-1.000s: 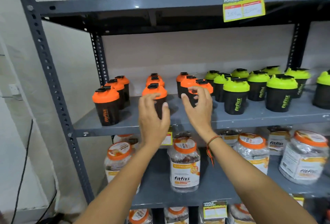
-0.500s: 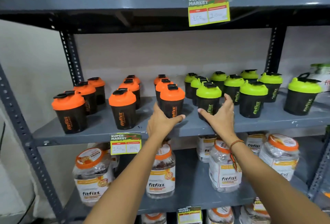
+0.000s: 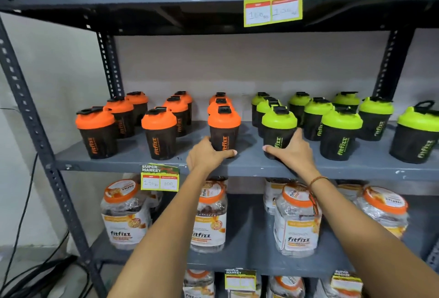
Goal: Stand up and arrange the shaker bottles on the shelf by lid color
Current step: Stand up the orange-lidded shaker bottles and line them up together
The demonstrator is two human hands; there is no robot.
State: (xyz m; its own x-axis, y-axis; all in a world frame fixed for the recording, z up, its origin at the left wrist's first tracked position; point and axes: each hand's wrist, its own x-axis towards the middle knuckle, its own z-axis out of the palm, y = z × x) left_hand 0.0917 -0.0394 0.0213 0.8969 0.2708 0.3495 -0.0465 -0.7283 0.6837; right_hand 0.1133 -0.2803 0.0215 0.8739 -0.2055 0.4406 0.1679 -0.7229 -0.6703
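Black shaker bottles stand upright on the grey middle shelf (image 3: pixel 133 163). Several orange-lidded ones fill the left half in rows, several green-lidded ones the right half. My left hand (image 3: pixel 206 156) wraps the base of the front orange-lidded shaker (image 3: pixel 224 128) near the shelf's middle. My right hand (image 3: pixel 293 152) grips the base of the front green-lidded shaker (image 3: pixel 279 128) just right of it. Both shakers rest on the shelf near its front edge. A lone green-lidded shaker (image 3: pixel 417 134) stands at the far right.
A price tag (image 3: pixel 159 177) hangs from the shelf's front edge left of my left arm. Clear fitfizz jars (image 3: pixel 297 221) with orange lids fill the shelf below. Another price tag (image 3: pixel 273 1) hangs from the upper shelf. A slotted upright (image 3: pixel 38 131) and cables (image 3: pixel 21 224) stand at left.
My hands have dropped from the lids to the bases of a front orange-lidded and a front green-lidded shaker. The view has shifted right and come closer.
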